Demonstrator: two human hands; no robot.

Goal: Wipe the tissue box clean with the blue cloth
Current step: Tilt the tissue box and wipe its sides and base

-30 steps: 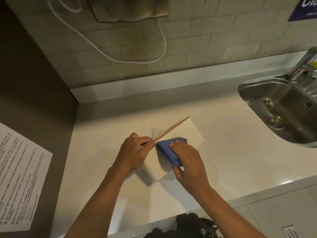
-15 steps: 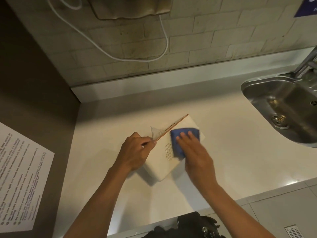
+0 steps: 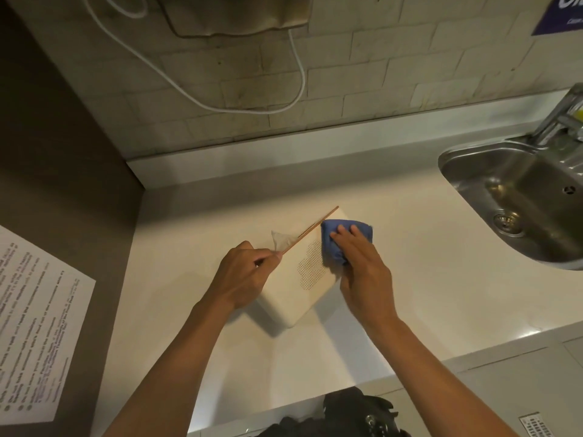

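Observation:
A white tissue box [image 3: 293, 288] with a thin wooden top edge and a dotted patch stands tipped on its side in the middle of the white counter [image 3: 410, 279]. A tissue [image 3: 280, 240] pokes out past its wooden edge. My left hand [image 3: 243, 275] grips the box at its near left edge, thumb by the wooden strip. The blue cloth [image 3: 337, 238] lies bunched on the box's far right end. My right hand [image 3: 362, 266] presses it down with straight fingers on top of it.
A steel sink [image 3: 517, 197] with a tap [image 3: 564, 118] is set into the counter at the right. A tiled wall with a white cable [image 3: 296, 74] rises behind. A brown side wall with a printed notice [image 3: 34, 326] stands at the left. A dark bag [image 3: 347, 414] sits below the counter's front edge.
My right hand has slid the blue cloth along the box's face from the near middle toward its far right end. My left hand has kept its hold on the box.

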